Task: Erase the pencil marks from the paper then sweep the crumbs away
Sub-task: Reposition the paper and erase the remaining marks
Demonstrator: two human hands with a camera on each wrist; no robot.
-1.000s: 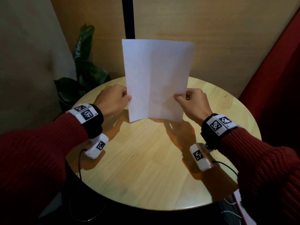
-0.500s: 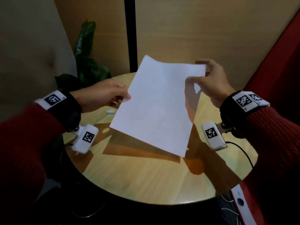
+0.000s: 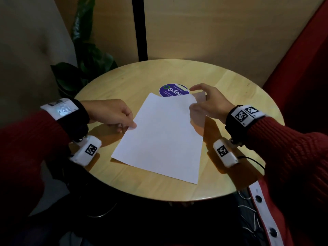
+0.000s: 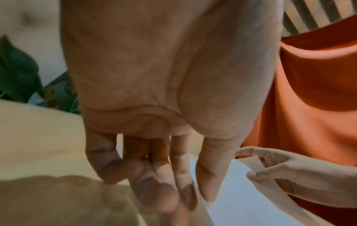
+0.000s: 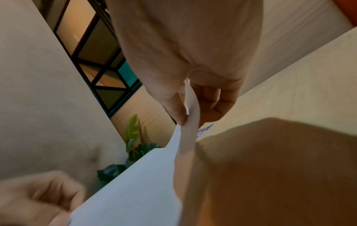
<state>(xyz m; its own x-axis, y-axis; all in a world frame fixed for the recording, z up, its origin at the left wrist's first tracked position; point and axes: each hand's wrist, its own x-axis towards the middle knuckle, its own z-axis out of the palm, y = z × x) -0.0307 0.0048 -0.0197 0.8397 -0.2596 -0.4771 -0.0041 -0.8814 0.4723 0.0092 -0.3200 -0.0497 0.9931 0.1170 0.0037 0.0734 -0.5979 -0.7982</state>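
1. The round wooden surface (image 3: 230, 82) fills the middle of the head view, pale and glossy, with wood-panelled wall behind it and a red seat off to the right.
2. Leafy green plant (image 3: 83, 55) stands behind the surface's far left edge, tucked against the wall.
3. The paper (image 3: 159, 139), a plain white sheet, lies angled across the middle of the surface, directly between the two hands. Its near corner points toward the person and its far right corner is lifted off the wood. No pencil marks can be made out on it from here.
4. Left hand (image 3: 110, 112) sits at the sheet's left edge, fingers curled down, thumb and fingertips nipping the paper's left corner. The left wrist view shows those fingers (image 4: 183, 175) reaching down onto the sheet's edge.
5. Right hand (image 3: 209, 103) is at the sheet's far right corner, thumb pressed against the fingers with the raised corner caught between them, forefinger stretched out loose above. The right wrist view confirms it: paper curling up into that pinch.
6. A round purple sticker (image 3: 173, 90) with white lettering shows on the surface just beyond the sheet's far edge, partly covered by it.
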